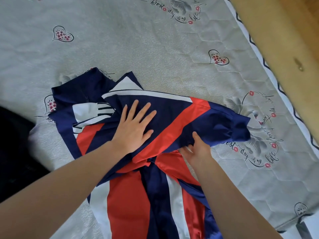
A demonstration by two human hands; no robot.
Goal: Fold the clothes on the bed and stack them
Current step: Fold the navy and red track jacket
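Navy-red jacket (pixel 172 118) | left hand (pixel 134 128) flat | right hand (pixel 196 149) fingertips hidden

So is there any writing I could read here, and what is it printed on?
"Best day of my life": in script on the bedsheet, top middle.
"Best day of my life": again on the sheet, lower right, partly under the jacket.
Script round the ring at right: upside down, not readable.
Script by the jacket's collar: mostly hidden.
Jacket: no writing visible.
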